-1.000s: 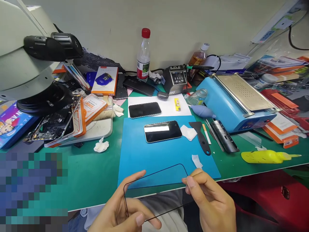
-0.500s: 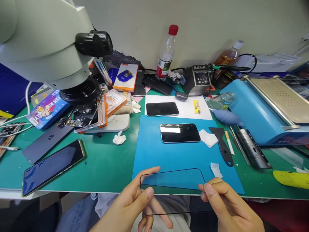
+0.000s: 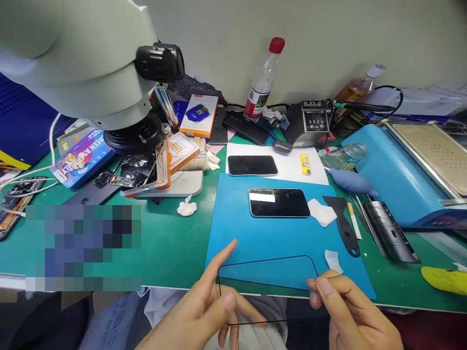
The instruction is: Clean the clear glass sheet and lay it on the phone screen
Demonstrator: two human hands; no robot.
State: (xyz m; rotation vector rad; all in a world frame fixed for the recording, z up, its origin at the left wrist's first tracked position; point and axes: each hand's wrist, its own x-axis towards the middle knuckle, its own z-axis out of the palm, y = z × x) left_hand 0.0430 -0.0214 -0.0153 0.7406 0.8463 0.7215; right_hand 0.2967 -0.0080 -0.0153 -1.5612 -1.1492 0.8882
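A clear screen protector (image 3: 270, 291) with a thin black border is held tilted in front of me, over the bench's front edge. My right hand (image 3: 350, 306) pinches its right side between thumb and fingers. At the left end, my left hand (image 3: 211, 301) has its thumb over the border and other fingers behind the clear sheet, with the index finger stretched up and away. Beyond them a dark-screened phone (image 3: 279, 203) lies flat on the blue mat (image 3: 233, 223). A second phone (image 3: 252, 166) rests on white paper (image 3: 288, 172) behind it.
White wipes (image 3: 321, 213), a black scraper (image 3: 343, 226), a cigarette (image 3: 353, 221) and tweezers (image 3: 370, 228) lie at right, near a blue machine (image 3: 394, 194). A microscope (image 3: 91, 73) overhangs the left, above screen boxes (image 3: 182, 153). A pixelated patch (image 3: 83, 248) hides the bench's front left.
The view has shifted slightly, so things appear further right. My left index finger has lifted further from the protector's top edge. The right hand keeps its pinch.
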